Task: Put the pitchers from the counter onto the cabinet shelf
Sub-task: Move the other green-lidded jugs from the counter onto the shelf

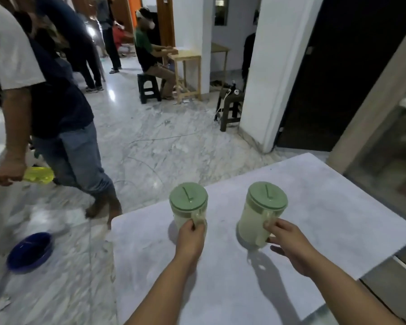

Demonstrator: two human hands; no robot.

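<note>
At the far left of the frame a bystander in a white shirt holds a translucent yellow plastic container at hip height, and a round dark-blue plastic basin lies on the marbled floor at lower left. In the upper centre another person sits on a small black stool at a light wooden table; a brown stool stands against the white pillar.

The pale grey stone counter fills the lower centre and right. On it, in the lower centre, stands the left pitcher, a pale translucent plastic one with a round green lid, upright. The left hand is closed around its handle, fingers curled through, thumb on top.

Beside it and apart, toward the right, stands the right pitcher of the same pale plastic and green lid, also upright on the counter, casting a shadow toward the bottom edge. The right hand has thumb and upper fingers at its handle while the lower fingers spread loose beneath; whether it grips firmly cannot be told.

At the right edge a beige frame and a glass-fronted cabinet appear blurred.
</note>
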